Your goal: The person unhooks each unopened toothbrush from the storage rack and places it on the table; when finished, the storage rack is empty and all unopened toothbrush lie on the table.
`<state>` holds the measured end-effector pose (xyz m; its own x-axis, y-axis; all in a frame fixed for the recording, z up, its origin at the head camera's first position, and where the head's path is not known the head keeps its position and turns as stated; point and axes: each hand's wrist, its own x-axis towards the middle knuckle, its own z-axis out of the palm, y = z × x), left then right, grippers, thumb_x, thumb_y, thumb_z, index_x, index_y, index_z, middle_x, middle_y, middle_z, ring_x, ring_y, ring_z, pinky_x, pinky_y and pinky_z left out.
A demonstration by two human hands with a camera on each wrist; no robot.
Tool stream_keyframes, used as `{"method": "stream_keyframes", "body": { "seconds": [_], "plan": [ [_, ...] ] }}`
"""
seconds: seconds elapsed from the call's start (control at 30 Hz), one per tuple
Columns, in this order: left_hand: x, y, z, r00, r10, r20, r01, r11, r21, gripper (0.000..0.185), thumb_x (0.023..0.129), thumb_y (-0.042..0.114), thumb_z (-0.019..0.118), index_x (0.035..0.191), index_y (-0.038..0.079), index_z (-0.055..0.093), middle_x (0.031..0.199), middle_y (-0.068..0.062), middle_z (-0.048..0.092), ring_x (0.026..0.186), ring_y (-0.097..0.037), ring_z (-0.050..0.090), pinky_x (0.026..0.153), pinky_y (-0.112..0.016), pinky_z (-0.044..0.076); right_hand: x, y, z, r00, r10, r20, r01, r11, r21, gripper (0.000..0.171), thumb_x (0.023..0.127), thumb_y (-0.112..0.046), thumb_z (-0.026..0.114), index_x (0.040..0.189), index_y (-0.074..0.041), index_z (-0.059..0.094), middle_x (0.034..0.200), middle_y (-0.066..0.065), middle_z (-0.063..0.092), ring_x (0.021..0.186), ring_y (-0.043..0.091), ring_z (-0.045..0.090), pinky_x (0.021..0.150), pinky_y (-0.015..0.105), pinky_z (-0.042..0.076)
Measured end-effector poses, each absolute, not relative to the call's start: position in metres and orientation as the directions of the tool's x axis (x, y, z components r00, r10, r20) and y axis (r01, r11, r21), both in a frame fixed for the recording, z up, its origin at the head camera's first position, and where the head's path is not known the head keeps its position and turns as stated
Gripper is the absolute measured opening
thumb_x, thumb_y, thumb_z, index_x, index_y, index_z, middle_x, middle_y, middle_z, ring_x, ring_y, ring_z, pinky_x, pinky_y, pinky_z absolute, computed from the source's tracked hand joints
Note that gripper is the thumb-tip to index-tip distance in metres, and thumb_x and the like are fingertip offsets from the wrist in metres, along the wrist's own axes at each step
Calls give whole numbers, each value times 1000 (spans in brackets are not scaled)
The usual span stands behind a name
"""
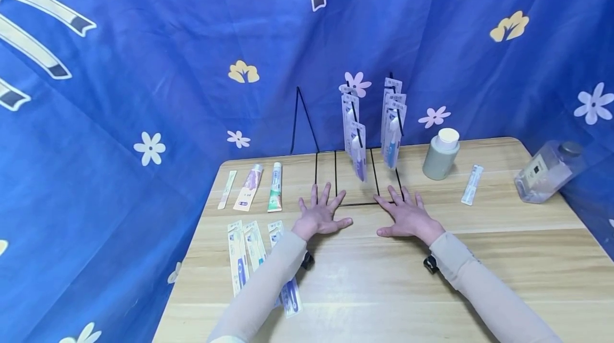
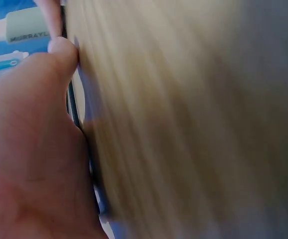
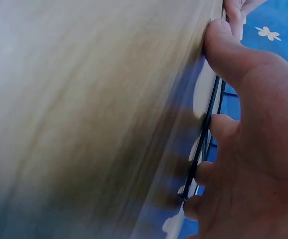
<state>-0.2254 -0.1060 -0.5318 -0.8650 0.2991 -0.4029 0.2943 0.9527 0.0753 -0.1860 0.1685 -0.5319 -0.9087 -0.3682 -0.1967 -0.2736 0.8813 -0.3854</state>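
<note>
1. Black wire display rack (image 1: pixel 355 172) stands mid-table at the far side; its flat base frame lies on the wooden table (image 1: pixel 384 279), front bar running left-right, uprights rising at the back toward the blue backdrop (image 1: pixel 144 66).
2. Left hand (image 1: pixel 318 215) lies flat, palm down, fingers spread and straight, tips at the rack's front-left corner. It grips nothing.
3. Right hand (image 1: pixel 408 218) does the same: palm down, fingers splayed, tips at the front-right corner of the base.
4. Wrist views are blurred; each shows the palm against the wood with the black wire beside the fingers.
5. Packaged toothbrushes (image 1: pixel 357 143) hang on the rack in two columns, long axes vertical, directly behind the fingertips.
6. Left of the rack: two toothpaste tubes (image 1: pixel 261 187), long axes pointing away from the person.
7. Near left: more flat toothbrush packs (image 1: pixel 247 252), partly under the left forearm.
8. Right of the rack: grey-green bottle (image 1: pixel 441 155), upright; a small sachet (image 1: pixel 472 184); a clear bottle (image 1: pixel 547 171) at the table's edge.
</note>
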Motion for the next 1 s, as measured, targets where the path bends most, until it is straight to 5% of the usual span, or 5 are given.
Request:
{"method": "stream_keyframes", "body": {
  "seconds": [0.13, 0.23, 0.43, 0.67, 1.0],
  "plan": [
    [-225, -104, -535, -867, 299, -399, 295, 953, 72, 88, 87, 87, 35, 159, 52, -2, 171, 2, -19, 155, -41, -22, 116, -80, 1, -187, 167, -521, -926, -370, -77, -313, 866, -391, 93, 82, -57, 77, 159, -23, 36, 166, 26, 21, 153, 55, 11, 116, 79, 5],
    [-222, -103, -532, -866, 303, -397, 299, 951, 74, 88, 87, 87, 35, 159, 51, -1, 172, 1, -17, 156, -41, -19, 116, -80, 3, -191, 161, -497, -910, -382, 160, -413, 807, -422, 79, 86, -44, 79, 152, -16, 47, 159, 23, 40, 149, 49, 32, 118, 75, 17],
    [-226, -103, -533, -863, 278, -421, 270, 959, 80, 89, 87, 87, 37, 158, 54, -4, 170, 4, -23, 154, -40, -25, 115, -80, 0, -205, 140, -444, -726, -337, 600, -658, 596, -460, 44, 88, -16, 76, 130, -6, 67, 145, 25, 56, 132, 46, 54, 110, 65, 42],
    [-226, -103, -535, -861, 280, -425, 267, 959, 91, 88, 87, 87, 38, 158, 54, -3, 171, 4, -21, 155, -39, -23, 116, -79, 0, -226, 123, -427, -632, -218, 743, -711, 544, -446, 27, 85, 2, 74, 112, 1, 73, 122, 24, 71, 118, 42, 67, 104, 51, 53],
    [-225, -104, -529, -858, 267, -439, 258, 963, 80, 89, 86, 88, 36, 157, 55, -6, 170, 5, -24, 154, -38, -26, 116, -79, -3, -222, 125, -419, -550, -78, 832, -738, 513, -439, 14, 81, 12, 75, 91, 3, 74, 90, 17, 77, 76, 26, 73, 73, 26, 61]
  ]
}}
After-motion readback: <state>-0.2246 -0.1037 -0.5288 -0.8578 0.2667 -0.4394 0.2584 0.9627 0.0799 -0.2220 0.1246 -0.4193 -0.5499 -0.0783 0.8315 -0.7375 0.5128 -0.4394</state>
